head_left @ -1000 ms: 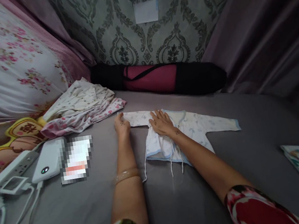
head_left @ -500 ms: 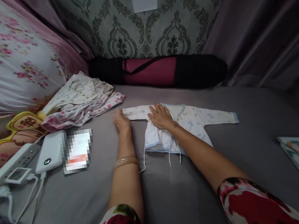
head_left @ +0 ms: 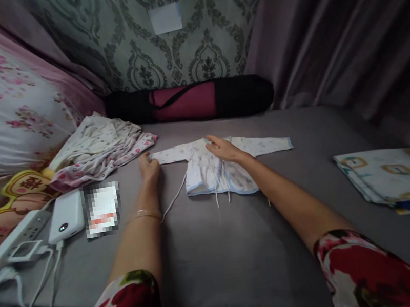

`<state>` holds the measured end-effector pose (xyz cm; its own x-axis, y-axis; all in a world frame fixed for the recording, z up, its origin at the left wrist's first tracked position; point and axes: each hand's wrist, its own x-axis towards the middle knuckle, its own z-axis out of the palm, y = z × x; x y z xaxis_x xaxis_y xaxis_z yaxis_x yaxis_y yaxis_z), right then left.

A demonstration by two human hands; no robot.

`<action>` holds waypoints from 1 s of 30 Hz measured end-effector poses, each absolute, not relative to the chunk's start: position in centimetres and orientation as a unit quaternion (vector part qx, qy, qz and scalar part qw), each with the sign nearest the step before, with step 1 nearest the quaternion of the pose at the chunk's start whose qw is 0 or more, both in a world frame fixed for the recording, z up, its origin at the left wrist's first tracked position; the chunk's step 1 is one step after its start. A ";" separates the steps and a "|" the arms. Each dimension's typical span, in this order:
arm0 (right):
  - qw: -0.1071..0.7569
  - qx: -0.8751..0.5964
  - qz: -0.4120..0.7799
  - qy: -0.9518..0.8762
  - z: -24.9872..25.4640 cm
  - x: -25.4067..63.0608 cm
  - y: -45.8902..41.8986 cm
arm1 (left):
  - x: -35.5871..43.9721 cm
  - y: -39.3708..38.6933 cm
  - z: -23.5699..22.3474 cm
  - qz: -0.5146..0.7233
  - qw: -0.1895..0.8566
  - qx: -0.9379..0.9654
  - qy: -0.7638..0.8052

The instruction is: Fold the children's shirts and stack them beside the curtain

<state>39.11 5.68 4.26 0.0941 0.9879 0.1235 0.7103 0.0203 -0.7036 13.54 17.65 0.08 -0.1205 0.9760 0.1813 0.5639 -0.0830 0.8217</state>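
A small white baby shirt (head_left: 202,174) with pale prints, blue edging and thin ties lies spread on the grey sheet, sleeves stretched out to both sides. At the left sleeve's cuff, my left hand (head_left: 150,168) is closed with the cuff between its fingers. My right hand (head_left: 226,150) is over the neckline, turned on its side, thumb and fingers pinched at the collar edge. Its wrist and forearm cover part of the shirt's right side. One long tie trails from the shirt's left side toward my left wrist.
Crumpled baby clothes (head_left: 98,147) lie at the back left. Nearer are a power strip (head_left: 26,231), a white power bank (head_left: 65,217), cables and a blurred-out flat item (head_left: 102,208). A black and maroon long bag (head_left: 185,102) rests along the wall. Folded printed cloth (head_left: 399,174) lies right.
My right hand has gone from lying flat on the shirt's chest to pinching at the collar. My left hand stays at the cuff. The camera view has shifted right.
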 end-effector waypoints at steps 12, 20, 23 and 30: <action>0.233 -0.728 0.145 -0.628 4.3 40.5 -3.6 | 13.6 12.6 6.5 0.318 0.293 0.724 0.537; 0.129 -0.776 0.138 -0.602 4.6 36.2 -4.2 | 22.4 3.0 5.4 0.072 0.226 0.921 0.308; 0.121 -0.779 0.157 -0.595 4.7 36.1 -4.7 | 23.2 1.8 4.1 0.061 0.136 0.912 0.382; 0.098 -0.752 0.163 -0.632 4.8 37.0 -5.0 | 23.1 1.7 2.8 0.094 0.105 0.899 0.414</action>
